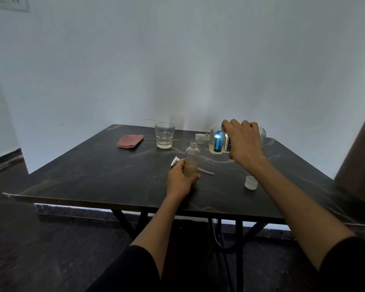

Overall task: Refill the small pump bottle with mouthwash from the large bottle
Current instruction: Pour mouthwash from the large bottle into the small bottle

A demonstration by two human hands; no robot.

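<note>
My right hand (243,142) grips the large mouthwash bottle (219,142), tipped on its side with its open neck pointing left, above the table. A little yellowish liquid lies in its lower side. The small clear bottle (192,150) stands open and upright just left of and below that neck. My left hand (180,180) holds a small cup (190,167) of cloudy yellowish liquid in front of the small bottle. The white pump head with its tube (175,161) lies on the table behind my left hand. A white cap (251,182) sits to the right.
A glass tumbler (164,134) with a little liquid stands at the back of the dark table (93,175). A folded pink cloth (130,141) lies to its left. A white wall rises behind the table, and a brown surface stands at the far right.
</note>
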